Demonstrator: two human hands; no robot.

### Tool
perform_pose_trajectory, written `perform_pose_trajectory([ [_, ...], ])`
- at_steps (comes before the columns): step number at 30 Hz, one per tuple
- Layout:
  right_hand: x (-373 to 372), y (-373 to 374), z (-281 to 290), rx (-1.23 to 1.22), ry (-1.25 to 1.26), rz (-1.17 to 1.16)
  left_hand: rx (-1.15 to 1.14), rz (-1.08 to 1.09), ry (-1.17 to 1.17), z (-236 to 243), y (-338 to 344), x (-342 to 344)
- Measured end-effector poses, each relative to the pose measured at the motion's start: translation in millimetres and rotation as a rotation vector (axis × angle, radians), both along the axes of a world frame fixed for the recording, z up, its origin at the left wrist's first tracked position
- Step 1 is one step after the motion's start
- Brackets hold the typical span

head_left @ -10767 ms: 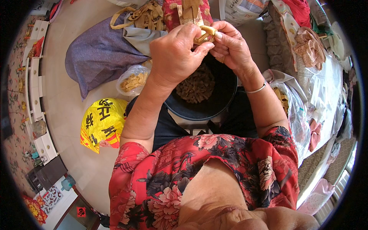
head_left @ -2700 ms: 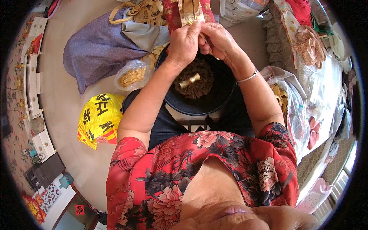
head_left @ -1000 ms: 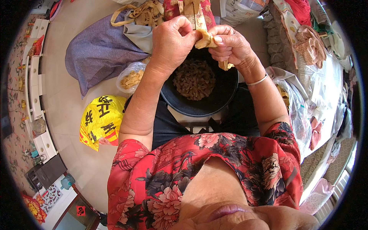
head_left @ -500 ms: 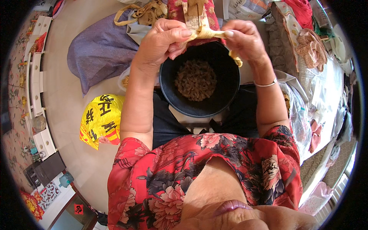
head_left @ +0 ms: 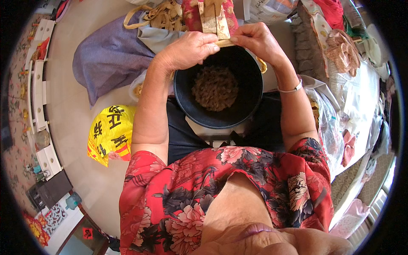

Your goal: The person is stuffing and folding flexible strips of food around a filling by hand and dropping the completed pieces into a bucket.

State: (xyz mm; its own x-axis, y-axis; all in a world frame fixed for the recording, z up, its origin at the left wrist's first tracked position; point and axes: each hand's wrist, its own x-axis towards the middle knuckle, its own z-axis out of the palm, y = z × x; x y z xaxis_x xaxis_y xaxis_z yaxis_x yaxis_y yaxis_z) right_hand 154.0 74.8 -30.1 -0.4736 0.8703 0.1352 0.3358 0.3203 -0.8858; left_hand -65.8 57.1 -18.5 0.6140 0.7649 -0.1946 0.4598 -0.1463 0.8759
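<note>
A soft yellowish strip (head_left: 224, 43) is stretched between my two hands, above the far rim of a black bucket (head_left: 251, 100). My left hand (head_left: 190, 50) pinches one end between thumb and fingers. At the other end, the fingers of my right hand (head_left: 260, 41) are closed on it. A loose yellow end dangles below my right hand by the bucket's rim. Brown, knobbly pieces (head_left: 215, 88) lie in the bottom of the bucket, which stands between my legs. Just beyond my hands, light wooden slats (head_left: 208, 23) rest on a red patterned cushion (head_left: 191, 17).
Tan strips (head_left: 170, 16) lie heaped on a grey-blue cloth bag (head_left: 112, 55) at the far left. A yellow plastic bag (head_left: 111, 134) sits on the floor nearer me. To the right are clear plastic bags (head_left: 325, 123) and a crumpled pinkish cloth (head_left: 343, 51).
The strip was looped and twisted in front of the slats; now it runs flatter between my hands. Both hands have come closer together, and my left hand has turned over the strip.
</note>
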Motion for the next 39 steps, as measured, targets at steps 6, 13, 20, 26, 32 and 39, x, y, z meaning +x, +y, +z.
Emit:
perform_pose_trajectory([
  [6, -16, 45, -13, 0.192, -0.143, -0.326, 0.585, 0.405, 0.285, -22, 42, 11],
  [13, -18, 63, -46, 0.289, -0.556, -0.429, 0.441, 0.382, 0.614, -19, 51, 13],
  [20, -39, 3, -12, -0.770, 0.723, 0.024, 0.069, 0.573, -0.643, -29, -1, 57],
  [26, -43, -15, 3, -0.302, 0.277, 0.130, -0.314, 0.724, -1.523, 6, 4, 34],
  [32, -38, -24, 31, -0.626, 0.378, 0.193, 0.567, 1.034, -0.999, 23, 6, 9],
  [39, -46, -32, 7, 0.199, 0.083, -0.203, 0.851, 0.542, -0.469, 0, -17, 50],
])
